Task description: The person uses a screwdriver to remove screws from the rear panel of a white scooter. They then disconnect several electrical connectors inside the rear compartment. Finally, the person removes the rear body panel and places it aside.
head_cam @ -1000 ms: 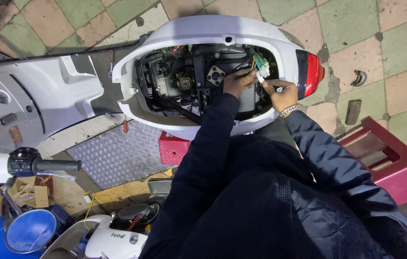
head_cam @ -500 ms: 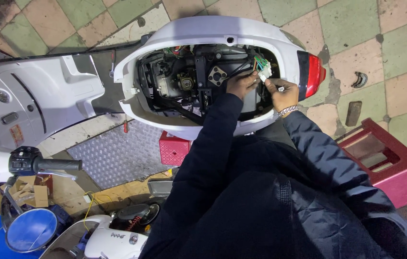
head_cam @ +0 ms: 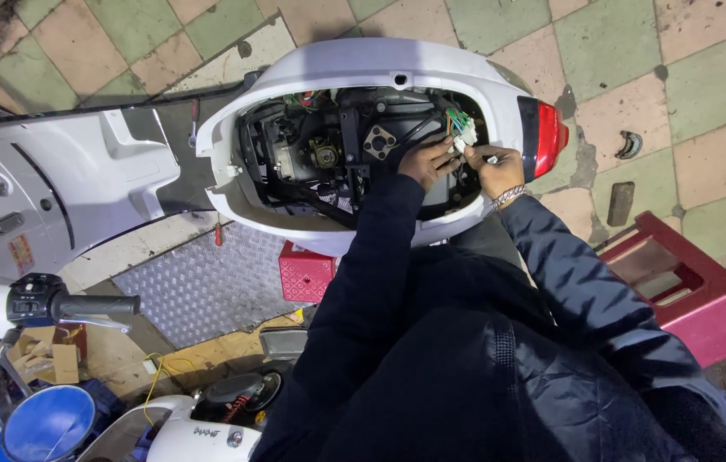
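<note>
1. The thin green wires (head_cam: 455, 118) could snap if pulled hard.
2. The small white plastic plug (head_cam: 466, 135) sits at the back of the open white scooter body (head_cam: 363, 64).
3. Two hands: left hand (head_cam: 428, 161) touches the plug; right hand (head_cam: 493, 167) pinches a small white piece.
4. One plug, one red tail light (head_cam: 548, 137).

An orange rectangular sticker (head_cam: 20, 253) sits on the white scooter panel (head_cam: 55, 188).
</note>
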